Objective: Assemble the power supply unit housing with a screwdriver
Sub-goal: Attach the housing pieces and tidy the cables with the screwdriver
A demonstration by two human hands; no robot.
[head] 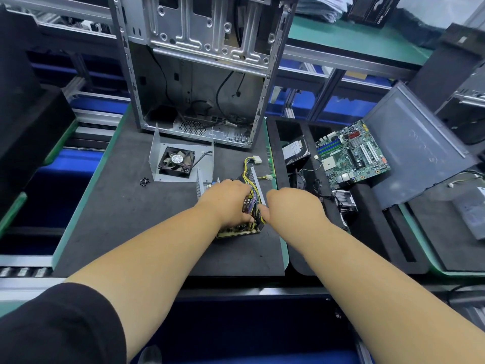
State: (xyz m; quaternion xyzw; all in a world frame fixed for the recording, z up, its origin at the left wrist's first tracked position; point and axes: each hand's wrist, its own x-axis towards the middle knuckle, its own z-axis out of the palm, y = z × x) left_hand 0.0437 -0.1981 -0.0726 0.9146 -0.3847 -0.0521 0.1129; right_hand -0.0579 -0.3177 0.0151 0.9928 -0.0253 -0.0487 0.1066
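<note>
Black-matted table (126, 206), assembly line. Left hand (228, 200) and right hand (291, 206): fingers grasping power supply board (237, 231), mid-mat, near fan cover (181, 158). Risk: wire bundle (253, 191) pinched, snagged.

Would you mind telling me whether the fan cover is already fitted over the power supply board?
No, the fan cover lies apart on the mat, behind the power supply board that both hands work on.

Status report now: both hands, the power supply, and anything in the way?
Left hand and right hand both on power supply board, among its wires. Fan cover lies apart, screws loose beside it. No screwdriver in view.
</note>
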